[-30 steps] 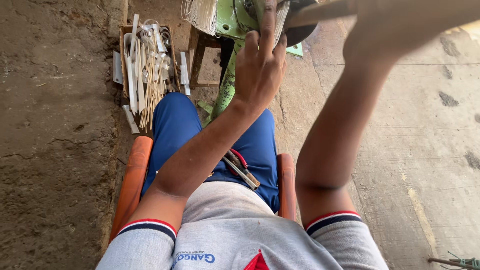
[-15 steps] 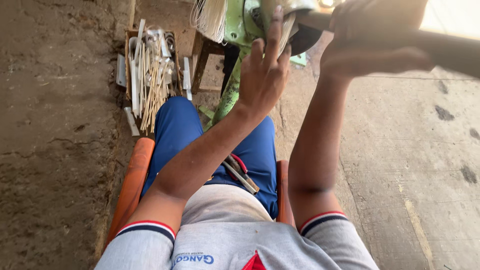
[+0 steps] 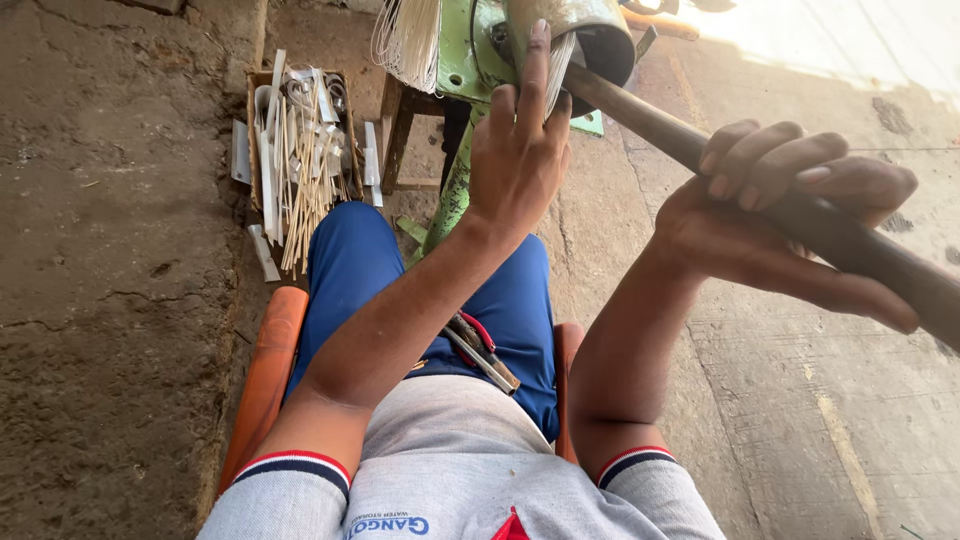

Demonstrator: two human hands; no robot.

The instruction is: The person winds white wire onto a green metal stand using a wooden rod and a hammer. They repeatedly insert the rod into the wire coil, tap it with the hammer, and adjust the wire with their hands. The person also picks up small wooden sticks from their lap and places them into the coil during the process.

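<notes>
While right hand (image 3: pixel 775 215) is wrapped around the long dark wooden lever handle (image 3: pixel 700 160), left hand (image 3: pixel 520 150) pinches thin white sticks (image 3: pixel 556 75) against the green metal machine (image 3: pixel 470 45).

Grey short-sleeved shirt (image 3: pixel 450 470) with striped cuffs (image 3: pixel 295 467), blue trousers (image 3: pixel 355 265), bare forearms.

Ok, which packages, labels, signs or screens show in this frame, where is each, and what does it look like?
Open brown cardboard box: on the ground left of the green machine, rectangular, filled with pale thin sticks and white strips.
Printed lettering on the grey shirt: bottom edge of the view, blue, seen upside down.
No signs or screens in view.
</notes>
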